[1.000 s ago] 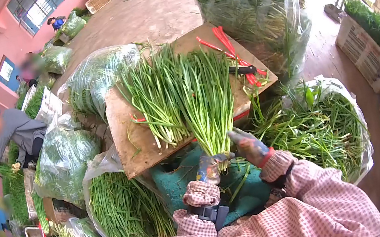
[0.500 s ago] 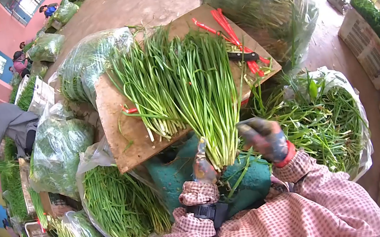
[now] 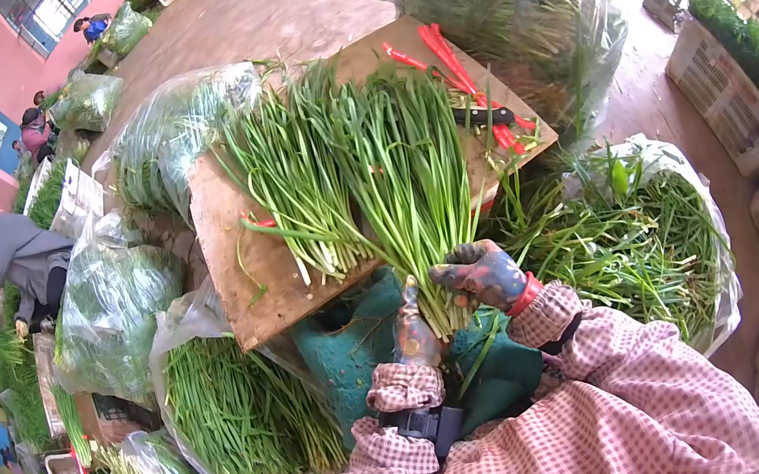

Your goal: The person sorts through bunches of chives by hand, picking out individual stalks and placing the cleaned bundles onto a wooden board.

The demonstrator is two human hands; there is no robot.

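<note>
A bunch of garlic chives (image 3: 412, 180) leans with its leaves on a wooden board (image 3: 225, 254) and its pale stem ends toward me. My left hand (image 3: 413, 328), in a stained patterned glove, is closed round the left side of the stems near their base. From the right, my gloved right hand (image 3: 483, 275) has its fingers closed on the same stems, a little higher up. Beside this bunch lies a looser pile of chives (image 3: 295, 191). Red strips (image 3: 449, 52) and a black-handled knife (image 3: 483, 115) rest at the board's right side.
Teal cloth (image 3: 339, 351) covers my lap below the board. Open plastic bags hold greens at left (image 3: 238, 414) and right (image 3: 646, 251). A big bag (image 3: 504, 22) stands behind. Crates (image 3: 725, 95) line the right side. A co-worker in grey (image 3: 28, 258) bends at left.
My right hand has moved left and closed on the stems; before, it was apart from them. My left hand stays at the base of the bunch.
</note>
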